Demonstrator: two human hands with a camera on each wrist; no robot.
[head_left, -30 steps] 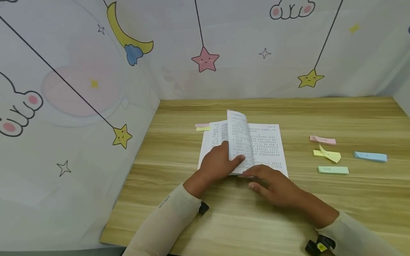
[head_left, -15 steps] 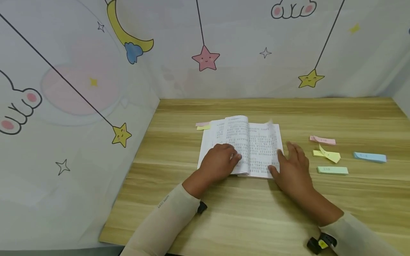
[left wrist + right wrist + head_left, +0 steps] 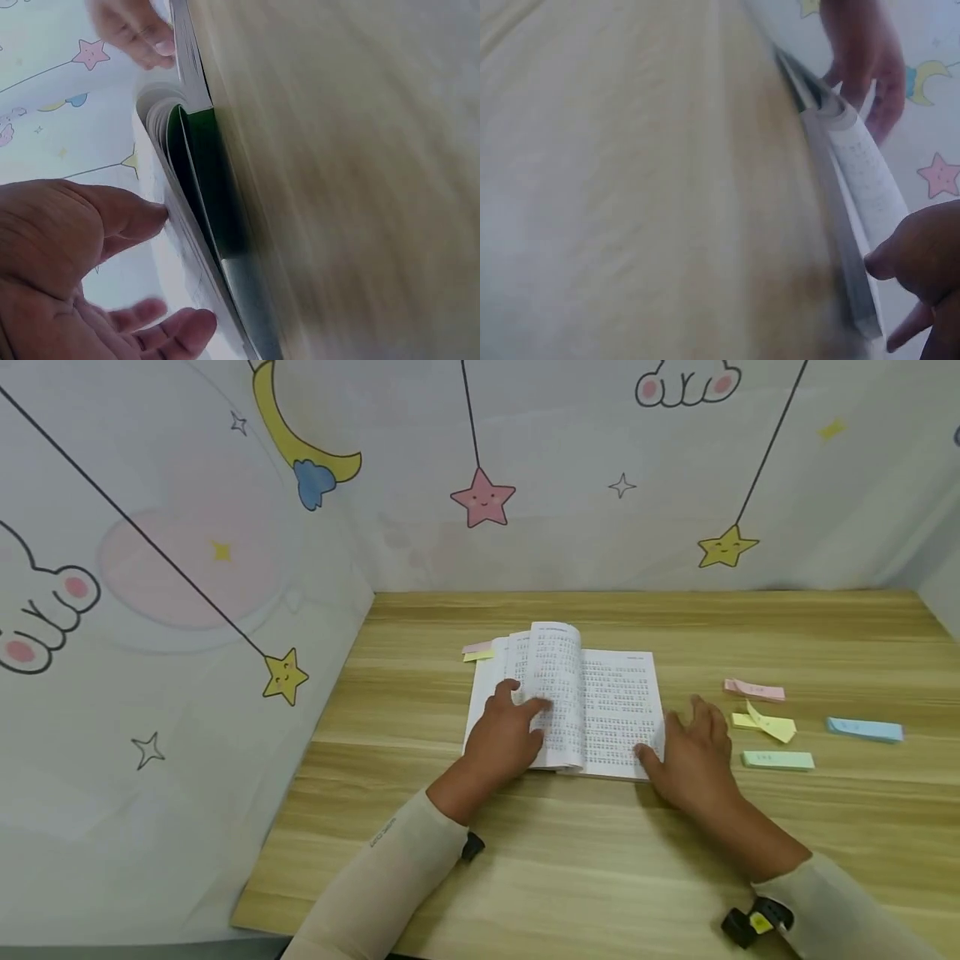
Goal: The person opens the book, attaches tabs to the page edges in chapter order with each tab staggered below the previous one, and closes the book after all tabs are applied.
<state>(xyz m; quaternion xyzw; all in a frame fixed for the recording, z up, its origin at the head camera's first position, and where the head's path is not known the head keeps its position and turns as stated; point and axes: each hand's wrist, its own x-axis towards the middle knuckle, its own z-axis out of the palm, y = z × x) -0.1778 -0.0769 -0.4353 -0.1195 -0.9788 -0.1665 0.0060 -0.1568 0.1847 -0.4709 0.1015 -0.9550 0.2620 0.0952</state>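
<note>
An open book (image 3: 618,710) of printed pages lies on the wooden table. Its left pages bulge up in a curved stack, with a dark green surface showing beneath them in the left wrist view. Pink and yellow index tabs (image 3: 477,653) stick out from the upper left edge. My left hand (image 3: 501,733) rests on the left pages, fingers spread, the thumb touching the paper. At the right edge of the book is my right hand (image 3: 693,764), its thumb on the lower right corner of the page and its fingers extended beside the edge.
Right of the book lie pads of sticky index tabs: pink (image 3: 755,690), yellow (image 3: 765,723), green (image 3: 777,761) and, farther right, blue (image 3: 865,730). A printed cloth wall (image 3: 555,552) borders the table (image 3: 420,693) at the back and left.
The right hand has moved from the book's lower middle to its right edge. The raised pages now lie over to the left, and the left hand's fingers have spread on them.
</note>
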